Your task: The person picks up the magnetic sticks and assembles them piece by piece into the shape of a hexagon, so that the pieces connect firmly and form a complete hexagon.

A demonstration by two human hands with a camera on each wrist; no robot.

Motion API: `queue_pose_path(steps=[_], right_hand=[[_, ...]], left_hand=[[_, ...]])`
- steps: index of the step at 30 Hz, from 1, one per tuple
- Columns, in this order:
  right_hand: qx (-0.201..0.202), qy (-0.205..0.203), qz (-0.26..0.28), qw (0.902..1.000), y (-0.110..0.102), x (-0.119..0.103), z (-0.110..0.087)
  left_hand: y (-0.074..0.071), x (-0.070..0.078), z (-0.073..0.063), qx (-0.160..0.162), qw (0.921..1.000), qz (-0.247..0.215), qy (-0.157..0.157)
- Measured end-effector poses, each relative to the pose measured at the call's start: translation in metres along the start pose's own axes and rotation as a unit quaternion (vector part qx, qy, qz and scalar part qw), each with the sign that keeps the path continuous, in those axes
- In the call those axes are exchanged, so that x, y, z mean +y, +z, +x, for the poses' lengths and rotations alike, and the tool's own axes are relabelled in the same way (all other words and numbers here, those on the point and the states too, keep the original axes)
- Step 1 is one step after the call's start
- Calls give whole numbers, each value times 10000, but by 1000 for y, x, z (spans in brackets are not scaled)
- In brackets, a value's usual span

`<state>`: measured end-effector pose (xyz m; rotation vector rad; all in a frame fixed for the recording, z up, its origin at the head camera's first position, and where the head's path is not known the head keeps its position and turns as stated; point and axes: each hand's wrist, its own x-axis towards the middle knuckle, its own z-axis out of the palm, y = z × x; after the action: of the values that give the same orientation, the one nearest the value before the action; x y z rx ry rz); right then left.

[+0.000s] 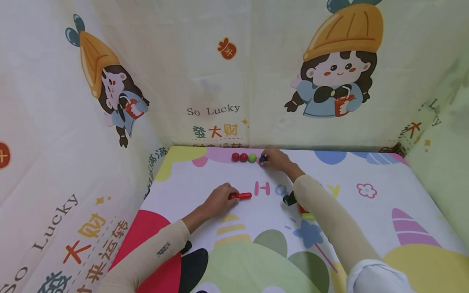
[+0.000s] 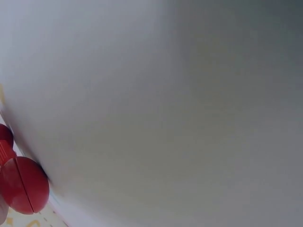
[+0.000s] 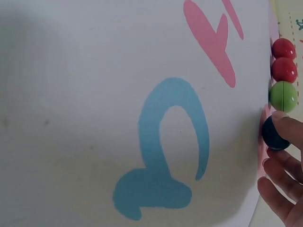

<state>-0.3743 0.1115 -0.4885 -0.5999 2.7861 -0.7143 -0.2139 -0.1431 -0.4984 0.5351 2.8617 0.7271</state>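
At the far edge of the table, my right hand (image 1: 276, 159) pinches a dark blue ball (image 3: 274, 133) between thumb and fingers. Beside that ball, in a row, lie a green ball (image 1: 252, 158) and two red balls (image 1: 239, 157). My left hand (image 1: 220, 199) grips a red stick-like toy piece (image 1: 244, 195) low over the table, left of the printed pink H. In the left wrist view, a rounded red end with a seam (image 2: 24, 185) shows at the lower left, and most of the left hand is out of frame.
A dark green object (image 1: 289, 199) and a red and yellow-green object (image 1: 305, 212) lie partly hidden beneath my right forearm. The table (image 1: 351, 228) has a printed cartoon cover. Printed cloth (image 1: 256, 89) hangs behind it and on both sides.
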Motion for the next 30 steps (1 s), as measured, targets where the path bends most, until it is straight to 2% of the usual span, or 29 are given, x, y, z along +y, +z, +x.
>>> queue_pose_path(steps=[6,12,17,25,30], right_hand=[[-149,-223,-30,9996,0,1,-10],[-256,-439,129,9986,5,-3,-31],[-429,-639,52,9970,16,-16,-52],[-671,-1234,14,9901,35,-39,-82],[-652,-1181,-16,9909,44,-45,-92]], left_hand=[[1,0,0,84,10000,12,25],[2,-1,-1,156,9999,42,49],[1,0,-2,211,9997,104,-44],[-1,2,-2,211,9996,68,-147],[0,2,-3,223,9996,81,-133]])
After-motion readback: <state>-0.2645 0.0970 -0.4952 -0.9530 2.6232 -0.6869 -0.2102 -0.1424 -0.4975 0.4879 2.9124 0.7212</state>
